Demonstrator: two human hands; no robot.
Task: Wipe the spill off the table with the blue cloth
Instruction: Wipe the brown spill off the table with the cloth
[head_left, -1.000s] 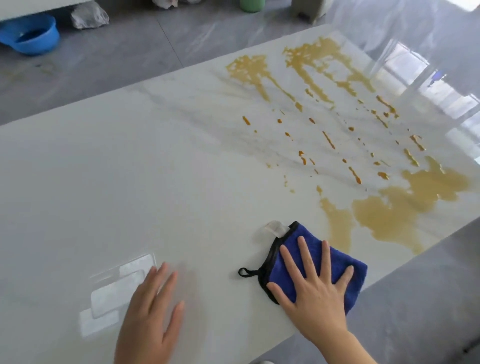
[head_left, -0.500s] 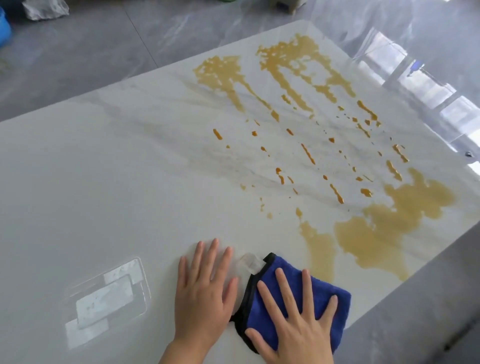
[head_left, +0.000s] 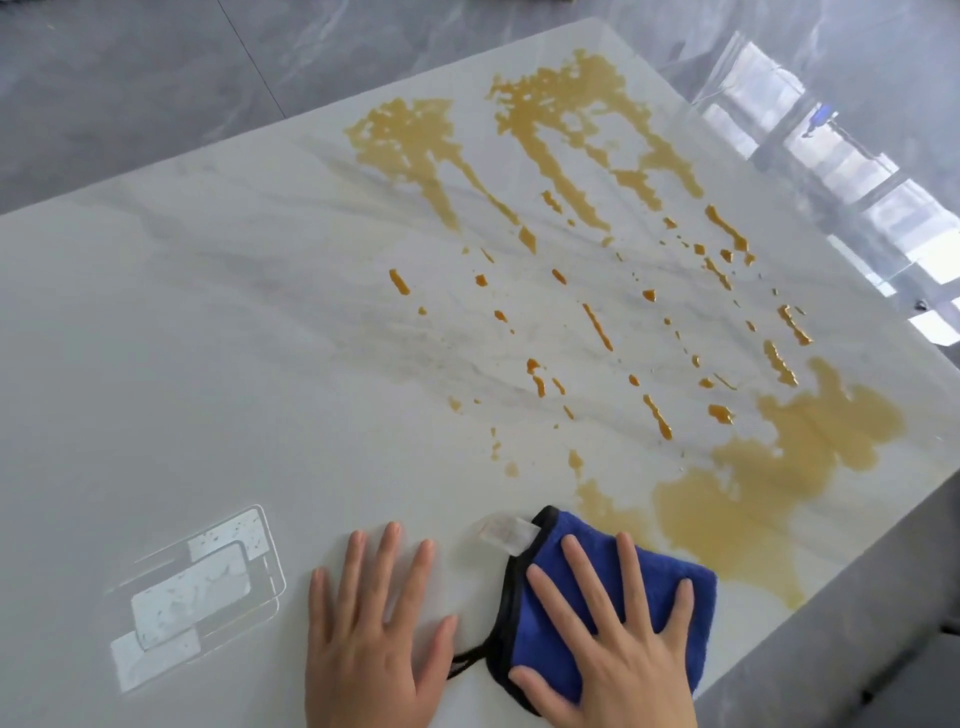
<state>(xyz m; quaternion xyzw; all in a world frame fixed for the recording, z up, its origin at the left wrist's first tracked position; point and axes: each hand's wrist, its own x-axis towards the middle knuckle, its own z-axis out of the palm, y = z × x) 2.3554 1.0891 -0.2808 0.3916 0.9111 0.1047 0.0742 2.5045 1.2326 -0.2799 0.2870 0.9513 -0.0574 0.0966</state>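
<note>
A blue cloth (head_left: 670, 592) with a black hem, a black loop and a white label lies flat near the front edge of the white marble table (head_left: 218, 364). My right hand (head_left: 613, 660) presses on it with fingers spread and straight. My left hand (head_left: 374, 639) rests flat on the bare table just left of the cloth, its thumb close to the black loop. An amber spill (head_left: 748, 509) pools right beside the cloth's far right corner. Streaks and drops of it run up the table to two big patches (head_left: 561, 130) near the far edge.
The table's right edge runs diagonally close to the cloth, with grey floor (head_left: 857, 649) beyond it. Bright window reflections lie on the glossy floor at the right and on the tabletop at the lower left.
My left hand slid right across the table until it lay next to the cloth. My right hand stayed pressed on the cloth. The view shifted so the spill sits more centrally.
</note>
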